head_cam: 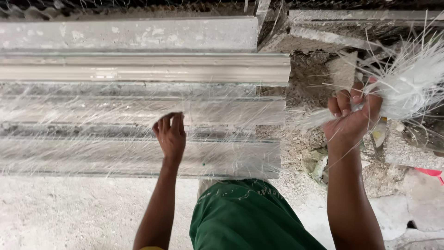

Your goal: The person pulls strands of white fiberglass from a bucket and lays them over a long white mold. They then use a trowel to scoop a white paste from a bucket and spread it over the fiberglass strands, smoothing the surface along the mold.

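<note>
1. Nearest the camera, at the bottom centre, is the person's dark green cloth garment (245, 217), with both bare forearms reaching away from it over a pale, gritty concrete floor (69, 213).

2. The right hand (352, 115), on the right of the scene, is clamped in a fist around a bundle of fine white glass-like fibre strands (407, 78). The fingers are curled tight about the bundle's middle; loose ends spray out to the far right and a shorter tuft trails to the left of the fist.

3. The left hand (170, 134), left of centre, rests on a long grey stepped moulding form (138, 111) that runs across the scene. Its fingers are together and bent downward, pressing on or picking at a thin scatter of the same white strands spread over the form's ridges. Whether it pinches any strands cannot be told.

4. To the far right, behind the fist, lie broken grey rubble and crumbled mortar (314, 78); a small red scrap (432, 172) shows at the right edge.

5. Handling, as a judgement: the fibre looks very light, limp and springy, with no stiffness of its own. Single strands slip and scatter easily, and may prick bare skin. It is best gripped as a gathered bunch around the middle, as the right hand does, not by the loose tips.
</note>
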The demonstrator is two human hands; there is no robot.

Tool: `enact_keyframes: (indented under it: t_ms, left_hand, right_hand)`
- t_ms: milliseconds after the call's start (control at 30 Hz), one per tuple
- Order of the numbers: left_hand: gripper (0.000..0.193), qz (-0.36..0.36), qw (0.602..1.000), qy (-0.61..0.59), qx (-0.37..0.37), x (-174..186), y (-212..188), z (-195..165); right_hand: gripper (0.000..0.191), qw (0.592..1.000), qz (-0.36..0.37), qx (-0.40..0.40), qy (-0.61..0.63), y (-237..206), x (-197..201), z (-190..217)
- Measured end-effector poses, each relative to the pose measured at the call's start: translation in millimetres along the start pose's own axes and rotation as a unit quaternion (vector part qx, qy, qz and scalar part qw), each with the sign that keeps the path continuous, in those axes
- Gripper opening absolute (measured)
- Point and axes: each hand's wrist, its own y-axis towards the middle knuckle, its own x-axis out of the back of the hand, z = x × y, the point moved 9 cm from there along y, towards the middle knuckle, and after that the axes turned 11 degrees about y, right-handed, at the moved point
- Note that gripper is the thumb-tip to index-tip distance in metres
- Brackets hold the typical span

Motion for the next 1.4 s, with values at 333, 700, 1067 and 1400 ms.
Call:
enact_keyframes:
  t_ms: [333, 700, 1067, 1400]
  left_hand:
    - [0.018, 0.025, 0.999, 0.025, 0.014, 19.4, 14.2, 43.2]
    - [0.014, 0.019, 1.000, -0.010, 0.021, 23.8, 26.3, 84.4]
    - [0.014, 0.103, 0.987, 0.125, -0.019, -7.6, 35.3, 176.5]
    - [0.039, 0.160, 0.862, -0.478, -0.061, 65.8, 28.7, -133.8]
  right_hand:
    - [0.035, 0.998, 0.048, 0.028, 0.005, 19.8, 15.4, 18.9]
    - [0.013, 0.997, -0.016, 0.066, -0.022, 16.6, 42.3, 16.6]
    - [0.010, 1.000, -0.004, -0.025, 0.003, -3.0, -9.1, -42.0]
    - [0.027, 0.997, 0.039, -0.069, -0.028, -54.1, -69.8, -103.8]
